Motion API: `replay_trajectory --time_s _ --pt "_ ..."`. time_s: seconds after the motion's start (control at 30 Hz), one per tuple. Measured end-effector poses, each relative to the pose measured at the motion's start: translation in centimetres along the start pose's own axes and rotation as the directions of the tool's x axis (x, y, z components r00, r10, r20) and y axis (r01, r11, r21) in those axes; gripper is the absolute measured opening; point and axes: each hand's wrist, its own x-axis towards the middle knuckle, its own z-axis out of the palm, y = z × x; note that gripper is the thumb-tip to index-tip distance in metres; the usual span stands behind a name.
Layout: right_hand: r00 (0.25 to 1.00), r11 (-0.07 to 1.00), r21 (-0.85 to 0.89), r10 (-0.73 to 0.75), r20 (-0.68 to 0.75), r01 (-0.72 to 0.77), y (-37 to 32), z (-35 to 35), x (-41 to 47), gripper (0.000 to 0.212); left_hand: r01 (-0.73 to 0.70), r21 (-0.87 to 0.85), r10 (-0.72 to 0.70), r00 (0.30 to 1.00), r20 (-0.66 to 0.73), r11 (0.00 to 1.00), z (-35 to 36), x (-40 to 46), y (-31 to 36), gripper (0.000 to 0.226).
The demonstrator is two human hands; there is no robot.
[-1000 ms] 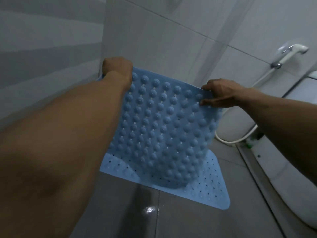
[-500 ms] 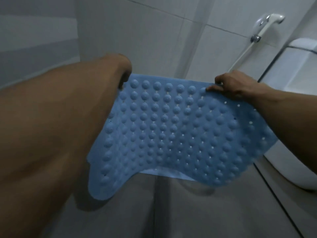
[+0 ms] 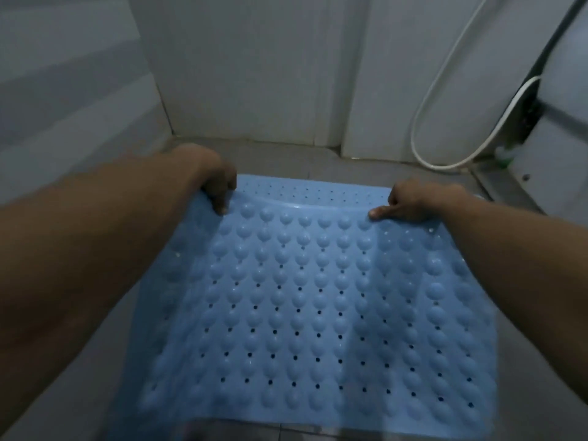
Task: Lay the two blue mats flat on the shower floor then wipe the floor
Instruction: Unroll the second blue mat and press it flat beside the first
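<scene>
A striped grey tiled wall fills the far left. In front of it, the person's left forearm reaches forward, and the left hand grips the far left corner of a blue mat, fingers curled over its edge. This studded mat, covered in rounded bumps and small holes, spreads across the middle of the view, its far edge lifted slightly between the two hands. Just beyond that raised edge, a second blue mat lies flat on the grey shower floor, only a dotted strip of it showing. The right hand pinches the far right corner of the studded mat, thumb pressed on top. Further right, a white hose loops down the white back wall, near a white toilet at the edge.
</scene>
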Motion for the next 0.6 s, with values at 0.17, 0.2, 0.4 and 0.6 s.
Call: replay_trajectory --time_s 0.17,0.2,0.4,0.6 --pt "0.999 0.993 -0.11 0.036 0.019 -0.034 2.5 6.2 2.7 0.074 -0.001 0.203 0.035 0.986 -0.161 0.979 6.1 4.5 2.1 0.045" --pt "0.998 0.994 -0.101 0.046 0.044 -0.041 3.3 7.7 2.9 0.072 0.007 0.227 0.04 0.979 -0.2 0.974 7.0 5.4 2.3 0.041" --pt "0.984 0.984 -0.172 0.012 -0.178 -0.043 4.2 15.5 4.4 0.058 0.083 0.298 0.014 0.95 -0.311 0.951 15.2 9.8 3.5 0.046" --pt "0.943 0.977 0.194 -0.021 -0.333 0.09 -1.1 20.1 4.3 0.064 0.001 -0.2 -0.059 0.957 -0.284 0.98 20.9 10.3 8.8 0.069"
